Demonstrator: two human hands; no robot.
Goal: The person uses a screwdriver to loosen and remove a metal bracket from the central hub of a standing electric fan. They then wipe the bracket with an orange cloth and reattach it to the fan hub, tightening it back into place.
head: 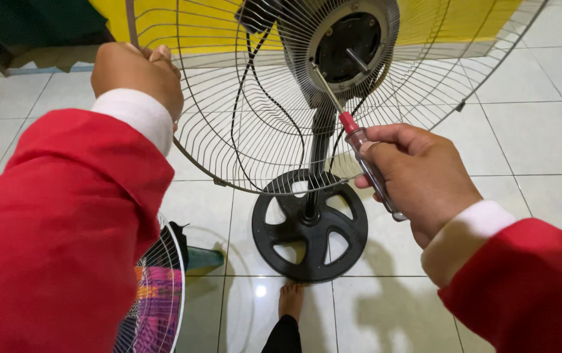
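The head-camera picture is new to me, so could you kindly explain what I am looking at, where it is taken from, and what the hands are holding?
There is no machine here: the camera sits on a person's head and looks down at their own two bare hands, both in red sleeves with white cuffs. The left hand grips the rim of the wire rear guard of a standing fan. The right hand holds a screwdriver with a red and clear handle, its tip up by the round motor housing. Below, the fan's black round base stands on a pale tiled floor. A bare foot shows at the bottom, and what seems to be another wire guard lies at lower left.
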